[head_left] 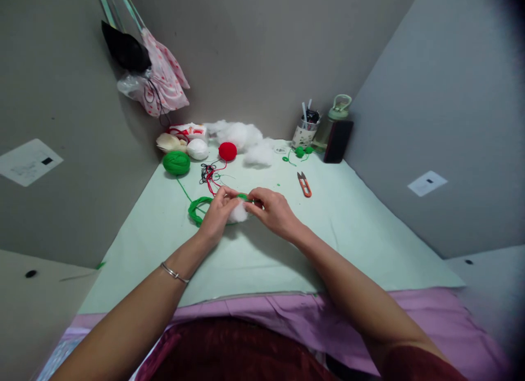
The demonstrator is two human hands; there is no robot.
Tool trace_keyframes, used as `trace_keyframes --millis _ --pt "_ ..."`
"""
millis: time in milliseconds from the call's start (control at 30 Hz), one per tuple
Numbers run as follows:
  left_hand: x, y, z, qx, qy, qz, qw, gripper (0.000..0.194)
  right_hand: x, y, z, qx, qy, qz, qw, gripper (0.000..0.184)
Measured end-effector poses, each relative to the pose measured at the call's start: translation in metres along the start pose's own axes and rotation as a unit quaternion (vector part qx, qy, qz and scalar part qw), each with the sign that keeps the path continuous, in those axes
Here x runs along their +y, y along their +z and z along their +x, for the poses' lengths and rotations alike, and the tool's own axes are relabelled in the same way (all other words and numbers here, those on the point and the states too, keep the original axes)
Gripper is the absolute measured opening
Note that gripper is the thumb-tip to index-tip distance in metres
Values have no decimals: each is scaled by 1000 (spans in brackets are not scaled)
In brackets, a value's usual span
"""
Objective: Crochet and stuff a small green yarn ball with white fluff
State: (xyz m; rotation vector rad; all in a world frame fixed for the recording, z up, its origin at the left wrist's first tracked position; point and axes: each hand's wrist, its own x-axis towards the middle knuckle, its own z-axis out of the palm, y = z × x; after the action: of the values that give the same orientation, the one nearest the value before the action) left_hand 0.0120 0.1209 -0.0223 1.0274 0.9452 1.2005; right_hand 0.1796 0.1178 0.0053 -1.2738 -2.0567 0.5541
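Note:
Over the middle of the table, my left hand [219,212] and my right hand [271,208] are close together, fingers closed. Both grip a small green yarn piece [242,197]; its exact shape is mostly hidden by the fingers. White fluffy stuffing [238,213] shows just below it, between my hands. Beside my left hand lies a loose loop of green yarn [194,210], and a strand runs back from it to a green yarn ball [176,163]. Red yarn strands [210,180] lie just beyond the left fingers.
Orange-handled thread snips [304,185] lie to the right. Toward the back are a red yarn ball [227,151], a white yarn ball [197,149], a heap of stuffing [240,135], small green pieces [300,152], a pen cup [304,135], a bottle [337,116] and a black phone [338,142].

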Motion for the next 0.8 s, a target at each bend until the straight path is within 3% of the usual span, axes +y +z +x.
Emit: trace_keyframes --millis 167,433,567,700,800 --pt "3 1 -4 -55 -4 -4 998 36 -1 -1 0 10 74 53 996 21" --pt "2 -6 4 -89 -10 13 996 45 -3 -13 2 -62 47 173 982 27" --pt "2 -5 5 -62 5 26 998 38 -13 -9 -2 -72 41 175 981 23" --pt "-2 -4 6 -2 29 34 999 30 -20 -2 -8 -67 13 113 991 19" --pt "-4 -2 5 12 10 26 1000 25 -19 -2 -7 -73 -23 65 995 9"
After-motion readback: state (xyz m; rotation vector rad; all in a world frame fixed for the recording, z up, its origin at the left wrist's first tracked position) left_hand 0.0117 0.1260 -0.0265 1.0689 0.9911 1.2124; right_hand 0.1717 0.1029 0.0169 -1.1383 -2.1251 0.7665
